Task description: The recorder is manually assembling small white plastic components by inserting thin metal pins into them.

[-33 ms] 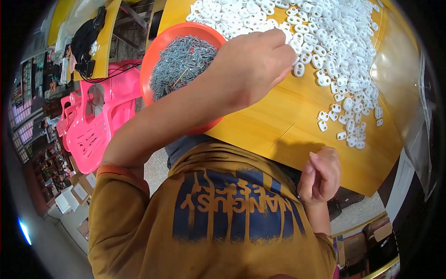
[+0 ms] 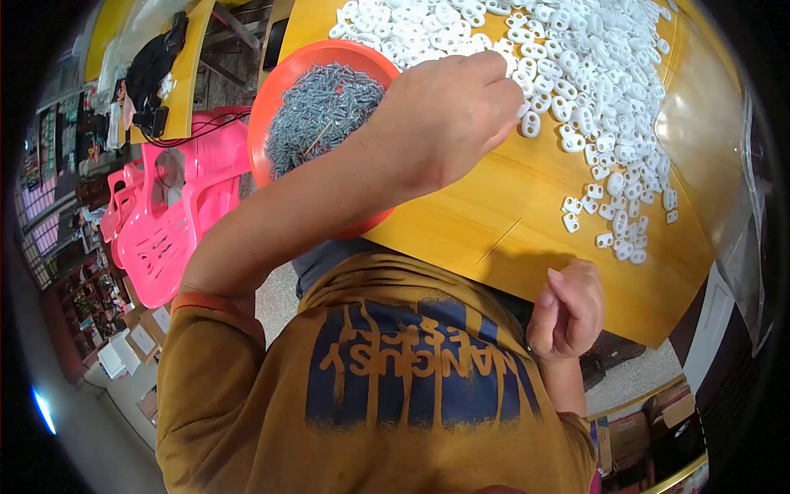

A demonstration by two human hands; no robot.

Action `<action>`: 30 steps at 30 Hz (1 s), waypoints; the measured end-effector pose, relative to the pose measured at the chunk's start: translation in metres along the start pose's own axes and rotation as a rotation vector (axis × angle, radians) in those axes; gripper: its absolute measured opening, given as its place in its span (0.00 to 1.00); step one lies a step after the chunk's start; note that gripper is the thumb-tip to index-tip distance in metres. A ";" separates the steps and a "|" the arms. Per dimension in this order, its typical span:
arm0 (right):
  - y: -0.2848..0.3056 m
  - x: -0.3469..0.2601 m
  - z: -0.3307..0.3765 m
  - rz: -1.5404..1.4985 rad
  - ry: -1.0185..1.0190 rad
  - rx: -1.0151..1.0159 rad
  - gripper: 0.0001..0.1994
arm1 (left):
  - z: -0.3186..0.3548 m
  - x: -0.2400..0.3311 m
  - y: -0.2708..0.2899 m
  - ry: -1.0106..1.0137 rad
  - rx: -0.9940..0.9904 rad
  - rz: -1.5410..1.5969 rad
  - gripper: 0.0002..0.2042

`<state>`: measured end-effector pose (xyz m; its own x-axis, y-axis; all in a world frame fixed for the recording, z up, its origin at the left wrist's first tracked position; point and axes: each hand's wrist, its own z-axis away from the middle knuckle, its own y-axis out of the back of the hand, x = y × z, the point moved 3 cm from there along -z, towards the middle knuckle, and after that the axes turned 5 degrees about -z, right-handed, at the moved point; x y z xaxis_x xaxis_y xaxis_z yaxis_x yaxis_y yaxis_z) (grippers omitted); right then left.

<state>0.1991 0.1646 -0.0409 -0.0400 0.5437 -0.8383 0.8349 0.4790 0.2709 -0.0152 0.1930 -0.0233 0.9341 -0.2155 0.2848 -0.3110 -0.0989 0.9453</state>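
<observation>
My left hand (image 2: 448,115) reaches across the table at the near edge of a heap of white oval plastic pieces with two holes each (image 2: 601,90). Its fingers curl under and away from view, so what they hold, if anything, is hidden. Beneath my left forearm stands an orange-red bowl (image 2: 262,111) filled with small grey metal screws (image 2: 317,115). By the table's near edge my right hand (image 2: 569,313) is curled closed, thumb up against the fingers. The inside of that grip cannot be seen.
The yellow wooden table (image 2: 461,218) ends just in front of my body. Clear plastic sheeting (image 2: 708,123) lies at its right side. On the left stand a pink plastic chair (image 2: 160,247) and another yellow table (image 2: 181,107) with a black item and cables.
</observation>
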 end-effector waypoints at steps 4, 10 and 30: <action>0.001 0.001 0.000 0.010 -0.007 0.024 0.15 | -0.003 0.001 0.000 0.004 0.041 0.032 0.06; 0.000 0.001 -0.001 0.018 -0.010 0.019 0.14 | -0.009 0.005 -0.005 0.074 -0.002 -0.014 0.05; -0.040 -0.031 -0.055 -0.452 -0.326 0.027 0.09 | 0.067 0.045 0.044 0.698 -0.133 1.581 0.04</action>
<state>0.1366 0.1666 0.0009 -0.2292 0.0445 -0.9724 0.7880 0.5949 -0.1585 0.0014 0.1143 0.0206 -0.3293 0.4133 0.8489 -0.9442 -0.1418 -0.2972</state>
